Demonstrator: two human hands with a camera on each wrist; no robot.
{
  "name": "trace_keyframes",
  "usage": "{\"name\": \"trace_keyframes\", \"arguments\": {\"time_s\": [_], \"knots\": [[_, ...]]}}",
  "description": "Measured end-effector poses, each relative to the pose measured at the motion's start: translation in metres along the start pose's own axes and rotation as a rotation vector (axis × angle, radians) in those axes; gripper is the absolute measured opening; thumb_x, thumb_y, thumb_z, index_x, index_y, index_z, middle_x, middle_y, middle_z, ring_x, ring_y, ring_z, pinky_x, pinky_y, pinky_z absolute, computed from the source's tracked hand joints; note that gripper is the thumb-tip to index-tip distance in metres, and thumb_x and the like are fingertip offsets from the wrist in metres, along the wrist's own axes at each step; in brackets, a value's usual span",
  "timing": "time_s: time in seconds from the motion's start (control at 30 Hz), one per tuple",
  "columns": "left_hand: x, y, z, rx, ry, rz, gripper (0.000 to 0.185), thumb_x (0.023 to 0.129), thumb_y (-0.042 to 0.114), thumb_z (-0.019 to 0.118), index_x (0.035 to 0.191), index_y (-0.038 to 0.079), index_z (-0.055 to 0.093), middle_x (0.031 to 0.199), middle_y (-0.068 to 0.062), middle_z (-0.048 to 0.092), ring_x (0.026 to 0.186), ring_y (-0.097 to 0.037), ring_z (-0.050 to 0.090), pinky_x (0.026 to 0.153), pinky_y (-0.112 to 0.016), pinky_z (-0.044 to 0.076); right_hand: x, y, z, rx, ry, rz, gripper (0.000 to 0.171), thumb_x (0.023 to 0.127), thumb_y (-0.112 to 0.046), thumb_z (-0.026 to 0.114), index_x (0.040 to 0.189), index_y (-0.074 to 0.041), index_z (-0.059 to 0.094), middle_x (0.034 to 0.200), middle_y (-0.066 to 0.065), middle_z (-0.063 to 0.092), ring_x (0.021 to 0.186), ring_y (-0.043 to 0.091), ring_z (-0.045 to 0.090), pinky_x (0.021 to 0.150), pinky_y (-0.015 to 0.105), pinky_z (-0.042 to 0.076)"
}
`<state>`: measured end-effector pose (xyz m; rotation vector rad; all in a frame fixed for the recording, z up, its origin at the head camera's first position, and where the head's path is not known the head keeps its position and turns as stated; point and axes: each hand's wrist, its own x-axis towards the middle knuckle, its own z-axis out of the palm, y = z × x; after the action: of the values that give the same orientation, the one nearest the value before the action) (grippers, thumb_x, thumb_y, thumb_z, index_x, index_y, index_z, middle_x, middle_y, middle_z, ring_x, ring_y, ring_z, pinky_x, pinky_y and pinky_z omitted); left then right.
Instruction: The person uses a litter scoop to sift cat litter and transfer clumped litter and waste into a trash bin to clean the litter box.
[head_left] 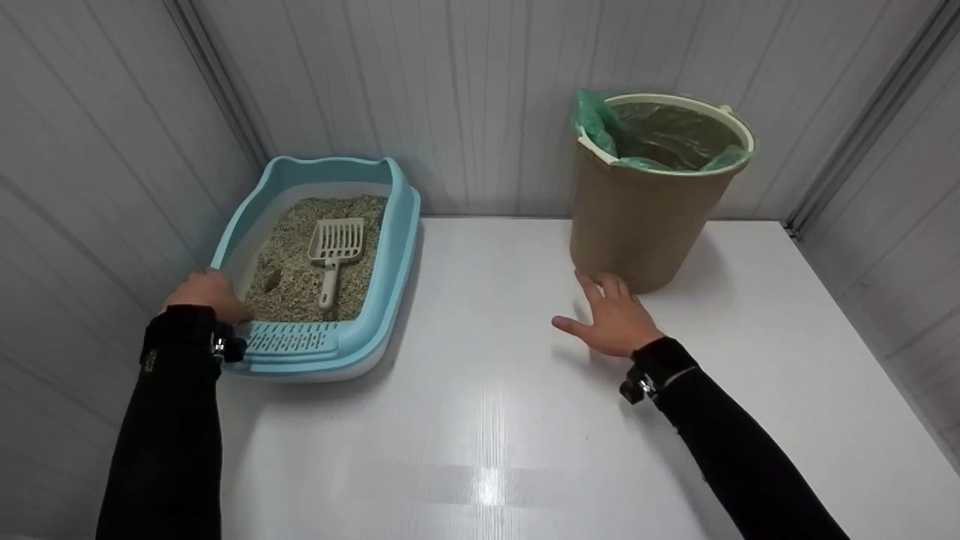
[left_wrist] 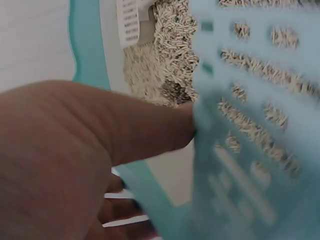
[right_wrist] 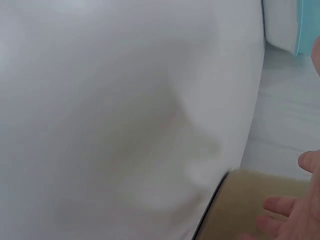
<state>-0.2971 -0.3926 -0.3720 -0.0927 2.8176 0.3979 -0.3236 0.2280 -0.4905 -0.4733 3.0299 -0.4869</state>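
Note:
A light blue litter box [head_left: 403,270] with a slotted front ledge stands at the left, filled with pale pellet litter [head_left: 289,259]. On the litter lies a slotted scoop [head_left: 330,289], handle towards the front. My left hand [head_left: 208,295] grips the box's left rim near the front corner; in the left wrist view the thumb [left_wrist: 145,122] is inside the rim and the fingers outside. With fingers spread and holding nothing, my right hand [head_left: 616,322] hovers over the white table, just in front of a brown trash bin [head_left: 637,217].
A green bag [head_left: 596,124] lines the bin and hangs over its rim. White panel walls [head_left: 487,112] stand behind and on both sides. The glossy white table [head_left: 480,315] stretches between box and bin.

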Motion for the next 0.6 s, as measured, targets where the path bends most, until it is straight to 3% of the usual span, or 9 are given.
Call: {"name": "trace_keyframes", "arguments": {"time_s": [0.07,0.17,0.27,0.43,0.6], "knots": [[0.002,-0.007,-0.002,0.009,-0.009,0.053,0.037,0.1,0.025,0.076,0.084,-0.004,0.059,0.082,-0.024,0.054,0.075,-0.04,0.058,0.07,-0.052,0.051,-0.002,-0.026,0.006,0.012,-0.002,0.01,0.117,0.098,-0.09,0.051,0.18,-0.015,0.017,0.176,0.029,0.024,0.163,0.046,0.023,0.128,0.067,0.03],[0.009,-0.017,-0.003,0.008,-0.029,0.102,0.043,0.098,0.027,0.079,0.071,0.014,0.049,0.066,-0.001,0.042,0.062,-0.022,0.045,0.062,-0.041,0.042,-0.005,-0.067,0.016,0.025,-0.004,0.02,0.115,0.099,-0.09,0.05,0.181,-0.016,0.018,0.176,0.029,0.025,0.163,0.046,0.026,0.129,0.064,0.031],[0.014,-0.027,-0.007,0.012,-0.03,0.147,0.046,0.096,0.033,0.084,0.074,0.012,0.05,0.068,-0.001,0.045,0.063,-0.021,0.046,0.062,-0.039,0.042,-0.007,-0.107,0.028,0.031,-0.014,0.036,0.114,0.099,-0.091,0.049,0.181,-0.018,0.017,0.177,0.027,0.025,0.163,0.045,0.03,0.129,0.062,0.032],[0.016,-0.019,-0.007,-0.027,0.0,0.172,0.049,0.094,0.042,0.087,0.088,0.004,0.056,0.076,-0.006,0.054,0.069,-0.024,0.052,0.065,-0.04,0.044,0.008,-0.136,0.036,0.039,-0.051,0.006,0.112,0.1,-0.091,0.046,0.181,-0.019,0.017,0.178,0.027,0.026,0.161,0.046,0.035,0.128,0.061,0.033],[0.022,-0.025,-0.004,-0.101,0.036,0.186,0.05,0.098,0.046,0.082,0.092,0.003,0.058,0.074,-0.006,0.054,0.064,-0.023,0.054,0.06,-0.037,0.044,0.023,-0.163,0.042,0.162,-0.077,-0.008,0.111,0.101,-0.089,0.048,0.181,-0.019,0.016,0.177,0.025,0.028,0.161,0.042,0.037,0.126,0.057,0.039]]}}
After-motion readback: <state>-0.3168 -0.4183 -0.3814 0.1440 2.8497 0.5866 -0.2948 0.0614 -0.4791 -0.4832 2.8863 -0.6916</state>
